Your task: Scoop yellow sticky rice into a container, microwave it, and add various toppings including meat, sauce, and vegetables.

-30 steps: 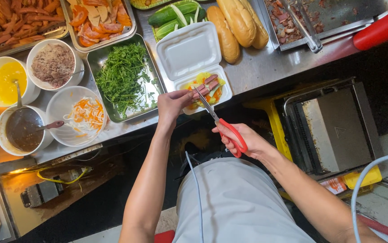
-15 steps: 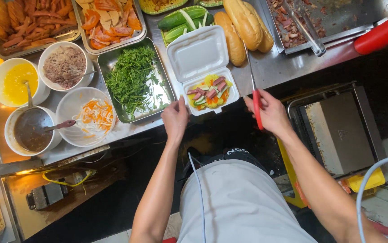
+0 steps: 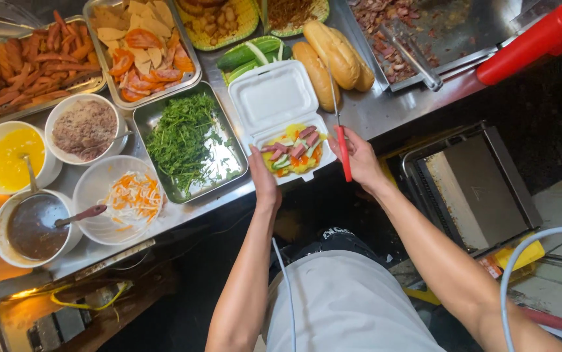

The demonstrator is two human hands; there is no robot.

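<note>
Now the white foam box (image 3: 274, 98), lid laid open, sits at the front edge of the steel counter (image 3: 385, 107), its filled half just overhanging. The left hand (image 3: 263, 177) lies flat against the box's left wall, fingers pressed together; beyond it stands the tray of greens (image 3: 186, 140), touching the box. The right hand (image 3: 359, 156) is curled around the red handles of the scissors (image 3: 340, 130), blades pointing away toward the bread rolls (image 3: 333, 58). Below both wrists the space is open, off the counter. Half a second ago the hands sat slightly farther from the box; both have closed in on its sides.
</note>
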